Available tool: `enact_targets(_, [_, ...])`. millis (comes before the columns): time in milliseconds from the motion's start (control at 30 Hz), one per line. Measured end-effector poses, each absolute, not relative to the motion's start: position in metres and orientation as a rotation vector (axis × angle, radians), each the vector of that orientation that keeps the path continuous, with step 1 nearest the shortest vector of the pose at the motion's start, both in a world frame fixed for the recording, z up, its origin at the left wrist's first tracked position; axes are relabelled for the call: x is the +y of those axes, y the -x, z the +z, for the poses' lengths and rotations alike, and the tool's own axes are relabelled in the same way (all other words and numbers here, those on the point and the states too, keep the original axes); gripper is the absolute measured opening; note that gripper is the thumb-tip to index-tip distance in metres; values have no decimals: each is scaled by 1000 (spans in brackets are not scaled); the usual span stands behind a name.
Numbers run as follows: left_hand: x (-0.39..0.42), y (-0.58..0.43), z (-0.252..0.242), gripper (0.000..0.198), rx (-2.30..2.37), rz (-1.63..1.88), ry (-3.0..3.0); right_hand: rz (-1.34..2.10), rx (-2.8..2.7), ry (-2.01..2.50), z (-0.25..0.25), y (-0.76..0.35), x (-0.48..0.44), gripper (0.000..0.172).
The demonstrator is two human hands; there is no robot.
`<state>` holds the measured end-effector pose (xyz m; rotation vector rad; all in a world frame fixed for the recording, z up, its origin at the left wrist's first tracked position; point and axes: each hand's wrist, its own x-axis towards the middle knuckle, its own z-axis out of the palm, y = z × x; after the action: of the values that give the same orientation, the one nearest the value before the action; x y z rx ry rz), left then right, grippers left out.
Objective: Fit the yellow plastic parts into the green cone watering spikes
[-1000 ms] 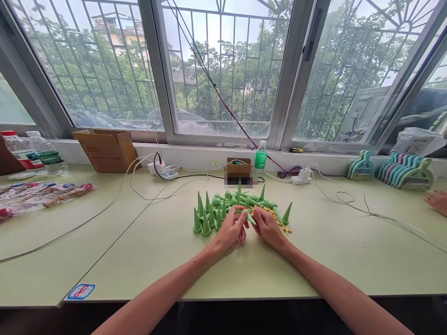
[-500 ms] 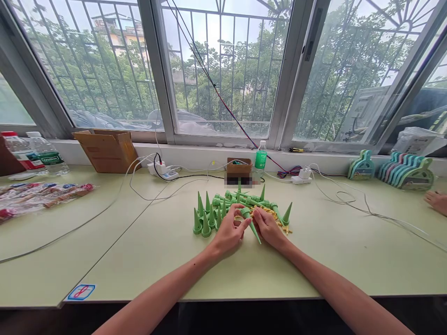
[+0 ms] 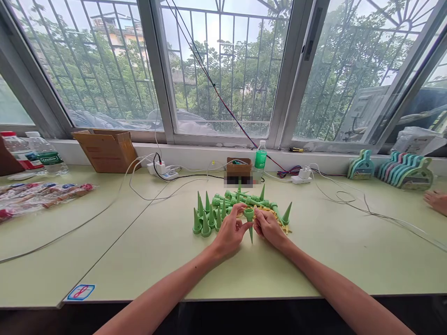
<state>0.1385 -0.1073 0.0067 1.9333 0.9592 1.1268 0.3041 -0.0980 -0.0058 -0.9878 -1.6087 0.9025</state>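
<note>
Both hands meet over a pale green table (image 3: 167, 253). My left hand (image 3: 228, 232) and my right hand (image 3: 268, 229) pinch one green plastic cone spike (image 3: 249, 221) between them, its open end up and its tip pointing down at the table. Behind the hands lies a heap of more green spikes (image 3: 240, 201) on top of small yellow pieces (image 3: 275, 216). To the left of the hands stands a cluster of several upright green spikes (image 3: 206, 217).
Along the sill are a cardboard box (image 3: 106, 149), a power strip with cables (image 3: 162, 171), a small brown box (image 3: 239, 168) and a green bottle (image 3: 260, 160). Wrapped packets (image 3: 38, 194) lie at left. Colourful foam shapes (image 3: 405, 170) and another person's hand (image 3: 436, 201) are at right.
The spike held between my hands has turned from lying sideways to hanging tip down with its open end up. My hands stayed in the same spot.
</note>
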Motion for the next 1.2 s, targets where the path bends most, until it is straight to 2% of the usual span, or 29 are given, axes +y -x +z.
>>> enact_targets(167, [-108, -139, 8, 39, 968, 1116, -1952, 896, -1596, 965, -7, -303, -97, 66])
enact_targets(467, [-107, -143, 11, 32, 961, 1185, -1772, 913, -1449, 872, -10, -302, -94, 51])
enact_targets(633, [-105, -142, 10, 60, 889, 1029, -1612, 887, -1484, 857, -9, -302, -95, 48])
enact_targets(800, [-107, -141, 16, 68, 884, 859, -1467, 842, -1629, 820, -9, -303, -99, 45])
enact_targets(1200, [-105, -140, 13, 58, 823, 842, -1466, 885, -1648, 859, -5, -304, -101, 43])
